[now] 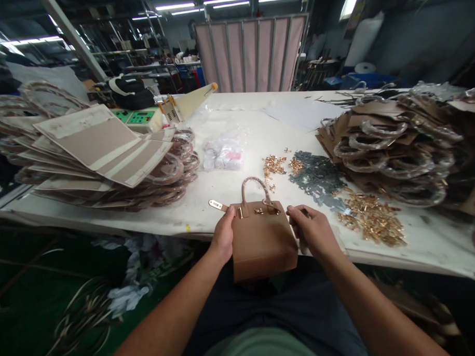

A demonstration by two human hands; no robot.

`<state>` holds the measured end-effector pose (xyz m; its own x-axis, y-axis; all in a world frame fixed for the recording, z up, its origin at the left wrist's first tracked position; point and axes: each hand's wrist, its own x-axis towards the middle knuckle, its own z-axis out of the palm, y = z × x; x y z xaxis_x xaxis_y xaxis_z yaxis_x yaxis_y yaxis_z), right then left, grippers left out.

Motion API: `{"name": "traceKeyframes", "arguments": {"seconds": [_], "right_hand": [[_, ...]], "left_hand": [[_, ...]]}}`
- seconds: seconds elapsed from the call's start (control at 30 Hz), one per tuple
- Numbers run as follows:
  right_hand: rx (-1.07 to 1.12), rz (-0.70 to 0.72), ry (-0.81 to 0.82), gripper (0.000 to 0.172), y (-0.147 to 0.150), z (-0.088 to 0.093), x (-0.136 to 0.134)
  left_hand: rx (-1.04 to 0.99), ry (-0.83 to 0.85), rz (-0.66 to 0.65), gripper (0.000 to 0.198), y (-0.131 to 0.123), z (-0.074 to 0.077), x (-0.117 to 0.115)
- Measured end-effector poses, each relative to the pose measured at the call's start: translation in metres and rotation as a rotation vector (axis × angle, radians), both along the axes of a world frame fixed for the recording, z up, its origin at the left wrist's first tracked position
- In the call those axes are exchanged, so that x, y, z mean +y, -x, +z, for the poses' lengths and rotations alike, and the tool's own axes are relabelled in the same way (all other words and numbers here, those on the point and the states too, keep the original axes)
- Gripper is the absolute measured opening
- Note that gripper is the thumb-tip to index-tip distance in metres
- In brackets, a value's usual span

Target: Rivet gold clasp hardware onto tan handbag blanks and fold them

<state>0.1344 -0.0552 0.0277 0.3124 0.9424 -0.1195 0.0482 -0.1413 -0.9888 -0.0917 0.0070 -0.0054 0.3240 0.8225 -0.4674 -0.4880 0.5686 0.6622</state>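
Note:
A brown handbag [265, 239] hangs over the table's front edge, its wrapped handle [254, 180] upright. My left hand [224, 235] is closed on the bag's left edge, near a strap with a gold metal plate [216, 204]. Gold fittings [258, 211] sit along the bag's upper front. Just off the bag's right side, my right hand [310, 225] has its fingers curled together. Something dark and slim shows partly in that hand; its kind is hidden by the fingers.
Gold hardware [373, 217] and grey metal pieces [315, 175] lie in piles to the right. Stacked brown bag parts with wrapped handles rise at left [104, 146] and right [392, 141]. A clear plastic bag [224, 151] and a machine with a green panel [140, 118] are farther back.

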Motion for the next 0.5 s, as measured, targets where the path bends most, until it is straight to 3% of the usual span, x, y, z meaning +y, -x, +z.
{"name": "traceKeyframes", "arguments": {"seconds": [0.17,0.33,0.43,0.5], "right_hand": [[-0.395,0.216,-0.016,0.038,0.017,-0.001,0.009],[-0.865,0.162,0.045,0.059,0.011,-0.026,0.03],[-1.018,0.144,0.13,0.053,-0.005,-0.034,0.039],[-1.019,0.152,0.157,0.042,-0.014,-0.034,0.041]], "left_hand": [[0.091,-0.121,0.004,0.052,0.001,-0.01,0.012],[0.448,-0.4,0.002,0.036,0.011,-0.009,0.025],[0.733,-0.616,-0.031,0.03,0.016,-0.011,0.036],[0.838,-0.665,-0.071,0.036,0.018,-0.014,0.04]]}}
